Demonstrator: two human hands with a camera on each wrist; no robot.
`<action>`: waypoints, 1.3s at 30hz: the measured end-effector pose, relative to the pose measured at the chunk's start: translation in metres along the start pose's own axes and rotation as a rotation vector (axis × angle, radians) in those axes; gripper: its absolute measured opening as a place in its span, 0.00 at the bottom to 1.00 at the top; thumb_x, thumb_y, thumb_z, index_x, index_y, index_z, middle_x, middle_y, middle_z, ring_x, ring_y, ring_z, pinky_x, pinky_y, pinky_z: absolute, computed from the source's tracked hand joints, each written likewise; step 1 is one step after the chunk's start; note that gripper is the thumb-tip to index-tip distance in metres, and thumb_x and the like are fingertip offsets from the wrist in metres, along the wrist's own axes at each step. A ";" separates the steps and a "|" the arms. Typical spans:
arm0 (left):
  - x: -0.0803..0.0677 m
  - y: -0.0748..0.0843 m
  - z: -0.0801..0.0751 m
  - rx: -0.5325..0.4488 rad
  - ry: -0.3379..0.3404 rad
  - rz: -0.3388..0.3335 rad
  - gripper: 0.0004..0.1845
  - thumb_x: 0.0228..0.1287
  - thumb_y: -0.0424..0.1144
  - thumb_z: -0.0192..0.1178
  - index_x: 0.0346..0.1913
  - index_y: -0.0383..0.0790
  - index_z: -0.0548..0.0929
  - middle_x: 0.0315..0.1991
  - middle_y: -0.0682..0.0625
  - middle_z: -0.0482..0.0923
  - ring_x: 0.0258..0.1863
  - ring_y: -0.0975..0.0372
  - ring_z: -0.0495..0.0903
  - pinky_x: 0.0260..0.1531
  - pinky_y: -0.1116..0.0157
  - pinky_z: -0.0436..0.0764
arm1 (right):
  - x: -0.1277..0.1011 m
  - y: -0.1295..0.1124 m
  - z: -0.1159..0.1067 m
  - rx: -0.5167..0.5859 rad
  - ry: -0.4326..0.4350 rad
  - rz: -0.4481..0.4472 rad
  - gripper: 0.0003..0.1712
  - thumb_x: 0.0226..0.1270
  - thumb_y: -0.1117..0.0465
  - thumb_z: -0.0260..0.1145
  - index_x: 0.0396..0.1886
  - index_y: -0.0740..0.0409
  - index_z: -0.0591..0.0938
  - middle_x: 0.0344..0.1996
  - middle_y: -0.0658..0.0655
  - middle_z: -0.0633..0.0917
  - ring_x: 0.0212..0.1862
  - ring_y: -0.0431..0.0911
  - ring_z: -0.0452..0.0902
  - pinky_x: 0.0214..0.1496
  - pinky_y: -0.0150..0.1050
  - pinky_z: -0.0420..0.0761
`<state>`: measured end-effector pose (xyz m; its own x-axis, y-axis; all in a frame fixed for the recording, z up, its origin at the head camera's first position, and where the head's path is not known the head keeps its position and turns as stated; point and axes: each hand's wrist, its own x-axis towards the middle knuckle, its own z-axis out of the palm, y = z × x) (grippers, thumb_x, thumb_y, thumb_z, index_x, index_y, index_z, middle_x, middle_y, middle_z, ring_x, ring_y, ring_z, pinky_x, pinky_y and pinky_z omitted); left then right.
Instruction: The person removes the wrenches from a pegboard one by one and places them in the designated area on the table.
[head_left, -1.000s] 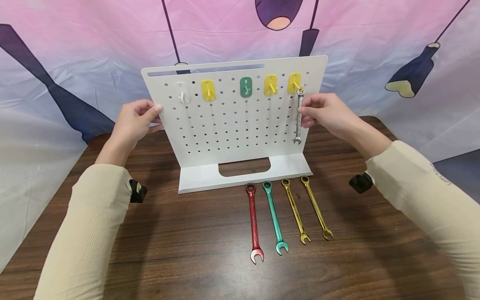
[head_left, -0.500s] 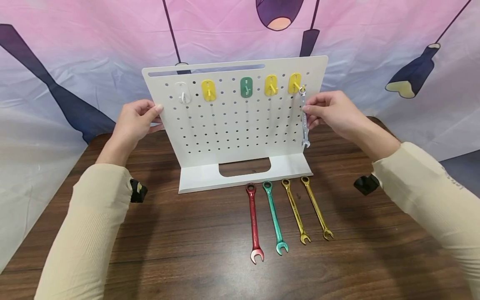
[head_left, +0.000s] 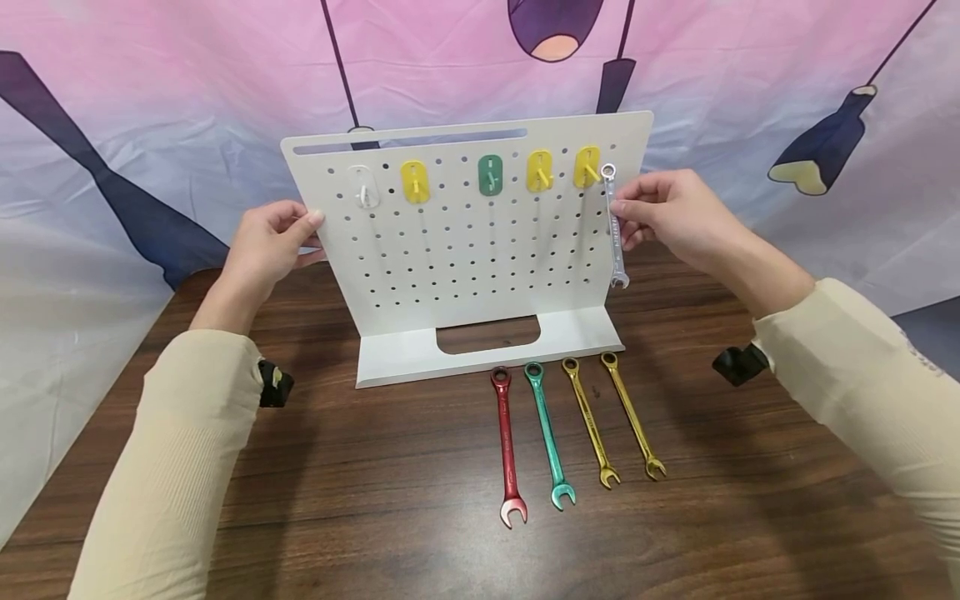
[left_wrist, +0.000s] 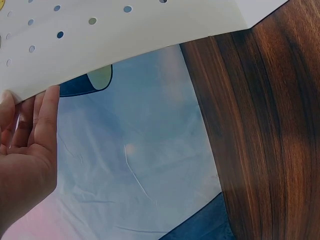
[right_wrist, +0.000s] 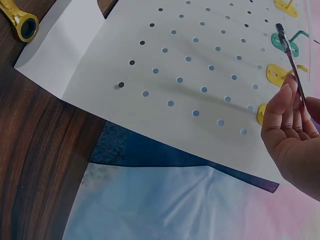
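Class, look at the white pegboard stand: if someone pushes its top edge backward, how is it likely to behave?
The pegboard stand looks like thin, stiff sheet, so it probably won't flex. Only a short front foot shows, so it may tip back; the left hand grips its edge. It would likely slide on the smooth table.

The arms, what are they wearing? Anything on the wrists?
Both arms wear long, cream, finely ribbed knit sleeves reaching the wrists. The hands, left and right, are bare: no gloves, and no rings that show. A small black device sits strapped under each wrist, and the right sleeve shows faint grey lettering.

right hand (head_left: 670,215) pinches silver wrench (head_left: 614,225) beside pegboard (head_left: 465,242).
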<state>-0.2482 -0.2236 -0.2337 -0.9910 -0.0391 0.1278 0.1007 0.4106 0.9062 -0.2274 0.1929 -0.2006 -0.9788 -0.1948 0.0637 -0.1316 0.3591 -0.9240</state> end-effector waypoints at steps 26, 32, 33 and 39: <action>0.001 0.000 0.001 0.008 0.002 -0.001 0.15 0.63 0.47 0.54 0.35 0.35 0.75 0.32 0.55 0.73 0.32 0.66 0.75 0.35 0.75 0.82 | -0.045 0.086 -0.007 -0.065 -0.157 0.140 0.10 0.68 0.69 0.54 0.41 0.76 0.72 0.25 0.59 0.79 0.26 0.44 0.76 0.31 0.39 0.84; 0.001 -0.001 0.001 -0.013 0.002 0.005 0.13 0.63 0.46 0.55 0.34 0.36 0.76 0.31 0.55 0.74 0.31 0.66 0.75 0.35 0.75 0.82 | -0.058 0.117 -0.009 0.020 -0.190 0.229 0.11 0.68 0.70 0.53 0.41 0.79 0.70 0.23 0.59 0.76 0.24 0.44 0.75 0.28 0.37 0.84; 0.001 -0.001 0.001 -0.016 0.002 0.006 0.13 0.63 0.46 0.55 0.34 0.36 0.76 0.31 0.55 0.74 0.31 0.66 0.75 0.35 0.74 0.82 | -0.060 0.122 -0.009 0.041 -0.198 0.243 0.11 0.68 0.71 0.52 0.40 0.80 0.69 0.23 0.58 0.76 0.24 0.44 0.75 0.28 0.37 0.84; 0.001 -0.001 0.001 -0.003 0.001 0.000 0.14 0.63 0.46 0.54 0.36 0.36 0.76 0.31 0.55 0.73 0.32 0.66 0.75 0.36 0.73 0.83 | -0.069 0.143 -0.011 0.105 -0.240 0.328 0.09 0.68 0.72 0.52 0.39 0.78 0.69 0.22 0.58 0.75 0.23 0.44 0.75 0.27 0.38 0.84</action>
<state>-0.2490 -0.2233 -0.2352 -0.9909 -0.0402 0.1281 0.1008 0.4077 0.9075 -0.1805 0.2676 -0.3334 -0.9001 -0.2973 -0.3186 0.2101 0.3446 -0.9149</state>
